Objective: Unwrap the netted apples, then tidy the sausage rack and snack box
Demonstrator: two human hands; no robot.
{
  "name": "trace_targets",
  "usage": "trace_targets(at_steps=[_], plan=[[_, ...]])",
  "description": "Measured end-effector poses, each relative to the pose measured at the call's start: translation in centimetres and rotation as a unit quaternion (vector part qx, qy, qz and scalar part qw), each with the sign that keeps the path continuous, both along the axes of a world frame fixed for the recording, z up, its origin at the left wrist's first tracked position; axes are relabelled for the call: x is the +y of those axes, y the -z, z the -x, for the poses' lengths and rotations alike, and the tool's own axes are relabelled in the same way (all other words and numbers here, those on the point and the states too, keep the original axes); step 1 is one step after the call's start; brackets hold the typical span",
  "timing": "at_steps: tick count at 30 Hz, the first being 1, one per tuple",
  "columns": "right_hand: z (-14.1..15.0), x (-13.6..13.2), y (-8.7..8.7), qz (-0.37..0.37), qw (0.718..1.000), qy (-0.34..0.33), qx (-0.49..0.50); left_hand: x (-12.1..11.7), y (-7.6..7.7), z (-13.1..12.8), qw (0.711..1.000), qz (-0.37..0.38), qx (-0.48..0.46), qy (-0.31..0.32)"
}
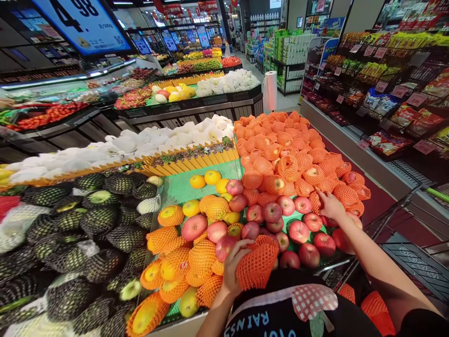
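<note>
My left hand [234, 267] is closed on an orange foam net sleeve [257, 263] at the near edge of a fruit display. My right hand [329, 205] reaches out to the far right of a group of bare red apples [299, 230], its fingers curled over a fruit between the red apples and the apples wrapped in orange nets [298, 154]; what it grips is hidden. Yellow mangoes in orange nets [175, 262] lie left of my left hand. A dark apron with a checked patch covers my front at the bottom.
Green fruit in black nets [87, 234] fills the left. White-wrapped fruit [140, 140] lies behind a yellow picket divider [196, 159]. A shopping cart [414, 243] stands at my right. Snack shelves [386, 93] line the right aisle, and a bag roll [270, 90] stands ahead.
</note>
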State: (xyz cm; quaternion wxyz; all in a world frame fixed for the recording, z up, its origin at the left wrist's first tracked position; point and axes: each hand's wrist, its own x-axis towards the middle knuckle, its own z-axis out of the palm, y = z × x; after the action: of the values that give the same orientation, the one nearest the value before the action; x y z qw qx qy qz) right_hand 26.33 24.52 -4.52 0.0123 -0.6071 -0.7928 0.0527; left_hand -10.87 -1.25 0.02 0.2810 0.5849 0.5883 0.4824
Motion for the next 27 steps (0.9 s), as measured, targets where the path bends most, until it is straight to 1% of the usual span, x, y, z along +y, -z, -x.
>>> trace_targets(at_steps=[2,4,5,6,7,8,9,11,13,14,15,16,17,18,20,22,23,24,25,27], plan=[[-0.8,-0.1,-0.5,-0.009,1.0,0.01,0.027,0.4,-0.7,-0.4,0.999,-0.02,-0.011,0.039],[-1.3,-1.1,-1.1,-0.041,0.993,0.038,0.107,1.1,-1.4,-0.9,0.996,-0.022,-0.007,0.083],[-1.4,-2.0,-1.4,-0.061,0.982,0.055,0.172,1.5,-1.8,-1.3,0.994,-0.016,-0.001,0.107],[-1.3,-3.1,-1.6,-0.073,0.963,0.067,0.249,2.0,-2.0,-1.8,0.991,-0.008,0.006,0.133],[-1.0,-4.6,-1.8,-0.071,0.939,0.072,0.33,2.6,-2.1,-2.4,0.988,0.004,0.014,0.157],[-0.5,-6.2,-1.9,-0.048,0.91,0.067,0.406,3.2,-2.2,-3.2,0.984,0.017,0.025,0.177],[0.2,-7.9,-1.9,-0.01,0.883,0.055,0.466,3.8,-2.2,-4.1,0.98,0.031,0.037,0.194],[1.9,-11.2,-1.8,0.088,0.845,0.026,0.527,5.1,-2.1,-5.9,0.973,0.052,0.07,0.215],[3.6,-13.8,-1.5,0.178,0.818,0.01,0.547,6.1,-1.9,-7.3,0.964,0.057,0.098,0.242],[4.2,-14.6,-1.4,0.21,0.806,0.007,0.553,6.4,-1.8,-7.7,0.961,0.051,0.102,0.253],[4.5,-15.0,-1.3,0.232,0.798,0.002,0.556,6.5,-1.8,-7.8,0.961,0.04,0.099,0.256],[4.5,-14.9,-1.3,0.237,0.797,-0.002,0.555,6.5,-1.8,-7.6,0.964,0.028,0.091,0.248],[4.2,-14.4,-1.4,0.222,0.805,-0.001,0.55,6.4,-1.9,-7.2,0.97,0.015,0.082,0.229],[3.7,-13.5,-1.5,0.19,0.822,0.006,0.537,6.2,-2.0,-6.5,0.977,0.005,0.072,0.201],[2.1,-10.9,-2.0,0.096,0.872,0.034,0.479,5.6,-2.4,-4.7,0.987,-0.008,0.062,0.148],[0.6,-7.9,-2.3,0.002,0.927,0.074,0.367,4.8,-2.8,-2.8,0.991,-0.02,0.059,0.115],[0.0,-6.4,-2.3,-0.027,0.951,0.089,0.295,4.4,-2.9,-1.9,0.993,-0.027,0.059,0.102],[-0.4,-5.1,-2.2,-0.042,0.969,0.096,0.226,4.0,-2.9,-1.2,0.994,-0.033,0.06,0.09],[-0.5,-3.9,-2.1,-0.044,0.98,0.097,0.168,3.6,-2.8,-0.6,0.994,-0.039,0.06,0.078],[-0.3,-2.1,-1.6,-0.029,0.991,0.081,0.106,2.9,-2.5,0.2,0.995,-0.046,0.06,0.058]])
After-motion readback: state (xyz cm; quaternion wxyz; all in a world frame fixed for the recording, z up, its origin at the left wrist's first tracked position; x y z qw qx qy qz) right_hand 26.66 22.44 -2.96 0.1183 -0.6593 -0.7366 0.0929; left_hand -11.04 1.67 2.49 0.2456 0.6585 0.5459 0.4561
